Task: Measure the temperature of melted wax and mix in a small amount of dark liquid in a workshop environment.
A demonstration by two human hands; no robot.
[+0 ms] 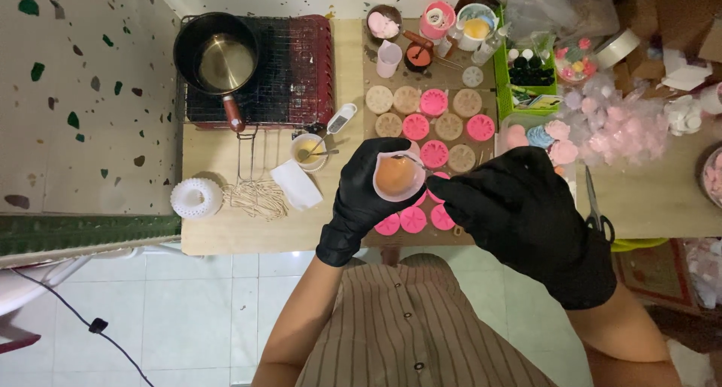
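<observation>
The left hand (368, 199), in a black glove, is cupping a small pink cup (396, 176) filled with orange liquid, fingers wrapped around its side and holding it upright above the bench (248, 225). The right hand (519, 206), also black-gloved, is closing narrowly on a thin stirrer (410, 159) whose tip is reaching over the cup's rim; its grip is partly hidden by the glove. Just below both hands, pink round moulds (412, 219) are lying in a row near the bench's edge. Beyond the hands, more pink and tan round moulds (434, 102) are sitting in rows. To the left of the left hand, a folded white cloth (295, 184), a bundle of wooden sticks (259, 199) and a small bowl (309, 151) are lying close together. Farther beyond on that side, a black saucepan (216, 52) is resting on a red wire rack (308, 71). To the right of the right hand, scissors (594, 206) are lying on the bench.
</observation>
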